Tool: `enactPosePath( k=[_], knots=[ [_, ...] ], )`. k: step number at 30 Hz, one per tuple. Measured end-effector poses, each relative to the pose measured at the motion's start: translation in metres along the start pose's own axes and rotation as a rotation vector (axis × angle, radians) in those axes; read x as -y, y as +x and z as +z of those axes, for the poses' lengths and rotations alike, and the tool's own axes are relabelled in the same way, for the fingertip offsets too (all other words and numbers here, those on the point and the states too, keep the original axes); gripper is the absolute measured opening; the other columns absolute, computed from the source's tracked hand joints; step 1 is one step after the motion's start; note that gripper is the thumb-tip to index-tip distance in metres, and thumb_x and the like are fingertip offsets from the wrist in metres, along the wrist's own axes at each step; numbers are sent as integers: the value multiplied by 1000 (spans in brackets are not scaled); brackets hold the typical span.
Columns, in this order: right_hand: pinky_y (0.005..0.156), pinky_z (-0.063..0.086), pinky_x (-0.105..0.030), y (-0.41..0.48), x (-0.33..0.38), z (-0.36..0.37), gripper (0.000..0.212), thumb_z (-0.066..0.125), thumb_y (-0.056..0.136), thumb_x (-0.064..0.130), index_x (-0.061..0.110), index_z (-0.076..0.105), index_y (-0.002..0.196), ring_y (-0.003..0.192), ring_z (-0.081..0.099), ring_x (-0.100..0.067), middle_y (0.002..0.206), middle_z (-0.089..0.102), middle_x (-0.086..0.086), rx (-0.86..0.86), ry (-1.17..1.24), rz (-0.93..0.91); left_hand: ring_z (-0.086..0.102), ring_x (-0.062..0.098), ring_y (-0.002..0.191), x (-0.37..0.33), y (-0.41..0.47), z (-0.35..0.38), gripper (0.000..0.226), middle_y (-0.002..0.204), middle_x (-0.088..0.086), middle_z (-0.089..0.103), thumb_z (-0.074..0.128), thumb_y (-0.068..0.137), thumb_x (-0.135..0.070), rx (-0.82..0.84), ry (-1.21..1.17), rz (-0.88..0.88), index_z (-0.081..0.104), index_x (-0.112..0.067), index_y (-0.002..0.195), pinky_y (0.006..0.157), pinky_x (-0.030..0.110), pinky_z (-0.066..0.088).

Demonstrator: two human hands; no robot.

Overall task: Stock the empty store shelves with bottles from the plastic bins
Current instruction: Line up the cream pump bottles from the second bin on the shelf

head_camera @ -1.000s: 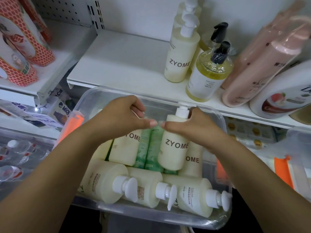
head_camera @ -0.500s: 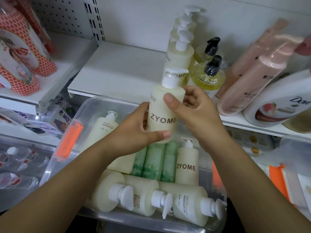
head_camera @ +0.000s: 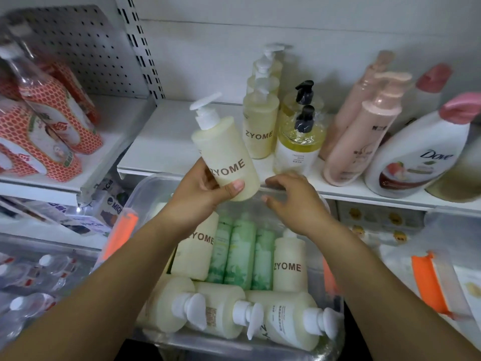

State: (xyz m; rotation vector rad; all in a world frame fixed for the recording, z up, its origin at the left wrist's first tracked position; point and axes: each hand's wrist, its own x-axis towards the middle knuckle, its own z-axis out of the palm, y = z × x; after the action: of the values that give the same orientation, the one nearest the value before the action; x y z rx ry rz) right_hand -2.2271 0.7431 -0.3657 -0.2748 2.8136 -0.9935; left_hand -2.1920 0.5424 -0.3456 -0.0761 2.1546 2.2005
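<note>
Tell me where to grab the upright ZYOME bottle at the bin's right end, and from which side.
Grip the upright ZYOME bottle round its shoulder below the pump, coming from above: green bottles crowd its left, lying bottles block its front, and only its top stands free.

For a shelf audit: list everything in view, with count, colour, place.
Held ZYOME bottle: one, cream, above bin.
Shelf ZYOME bottles: three, cream, shelf centre.
Black-pump bottles: two, yellow, right of those.
Pump bottles: two, pink, leaning further right.
Dove bottle: one, white, far right.
Patterned bottles: at least three, red-white, left shelf.
Bin: one, clear, below shelf.
Slim bottles: three, green, upright in bin.
Upright ZYOME bottles: two visible, cream, flanking them.
Lying pump bottles: three, cream, bin's near side.
Left hand: one, grips the held bottle.
Right hand: one, open above bin.
</note>
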Motion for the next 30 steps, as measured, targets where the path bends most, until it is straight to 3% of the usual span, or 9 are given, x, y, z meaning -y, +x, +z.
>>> enactPosePath(
  k=[4, 8, 13, 17, 21, 24, 26, 28, 30],
  knots=[
    [110, 36, -34, -9, 1, -3, 41, 74, 88, 24, 20, 65, 128, 125, 48, -18, 125, 59, 1, -6, 36, 6, 66, 13, 115, -8, 27, 6, 54, 122, 1, 69, 79, 82, -5, -21, 99, 24, 53, -16, 129, 95, 32, 55],
    [108, 39, -30, -12, 0, -7, 43, 74, 89, 25, 24, 64, 131, 124, 49, -15, 125, 56, 6, 23, 77, 26, 64, 15, 116, -2, 52, 7, 65, 122, -3, 68, 85, 74, -19, -22, 245, 32, 52, -23, 130, 102, 43, 52],
    [88, 43, -18, -9, -4, -10, 42, 75, 89, 28, 28, 64, 129, 121, 52, -12, 129, 56, 6, 31, 123, 46, 65, 16, 113, 10, 65, 12, 72, 123, -4, 64, 86, 75, -18, -35, 329, 39, 43, -25, 133, 98, 43, 54],
    [94, 33, -12, -5, -5, -11, 39, 73, 90, 26, 27, 66, 128, 123, 53, -12, 131, 58, 5, 24, 126, 43, 64, 17, 115, 14, 67, 12, 72, 124, -2, 61, 85, 74, -20, -29, 360, 71, 42, -27, 132, 99, 43, 54],
    [78, 38, -9, -5, -6, -9, 38, 73, 90, 27, 30, 66, 127, 120, 54, -11, 131, 57, 5, 34, 149, 47, 64, 17, 115, 16, 69, 17, 66, 121, -3, 60, 85, 76, -19, 15, 408, 93, 45, -24, 128, 99, 40, 54],
    [81, 41, -18, -6, -6, -10, 38, 73, 90, 26, 30, 66, 127, 120, 56, -13, 134, 57, 5, 35, 174, 45, 63, 17, 114, 16, 69, 21, 64, 122, -4, 60, 85, 78, -19, 14, 440, 109, 45, -23, 128, 98, 37, 55],
    [73, 46, -22, -8, -7, -11, 39, 73, 90, 27, 30, 64, 128, 116, 58, -13, 136, 56, 6, 37, 192, 63, 62, 16, 115, 14, 68, 23, 66, 124, -4, 60, 84, 79, -20, 7, 474, 108, 44, -22, 131, 97, 34, 56],
    [70, 46, -16, -10, -9, -12, 40, 72, 91, 28, 30, 63, 130, 114, 59, -11, 138, 57, 9, 40, 212, 73, 62, 15, 115, 11, 66, 24, 65, 125, -3, 60, 83, 80, -20, 18, 502, 99, 43, -21, 132, 96, 31, 55],
    [78, 42, -8, -12, -9, -13, 41, 71, 92, 27, 28, 63, 132, 122, 56, -7, 140, 58, 13, 39, 212, 60, 61, 14, 115, 8, 63, 23, 64, 124, -5, 60, 81, 82, -22, 29, 552, 83, 44, -19, 135, 99, 32, 53]
  ],
)
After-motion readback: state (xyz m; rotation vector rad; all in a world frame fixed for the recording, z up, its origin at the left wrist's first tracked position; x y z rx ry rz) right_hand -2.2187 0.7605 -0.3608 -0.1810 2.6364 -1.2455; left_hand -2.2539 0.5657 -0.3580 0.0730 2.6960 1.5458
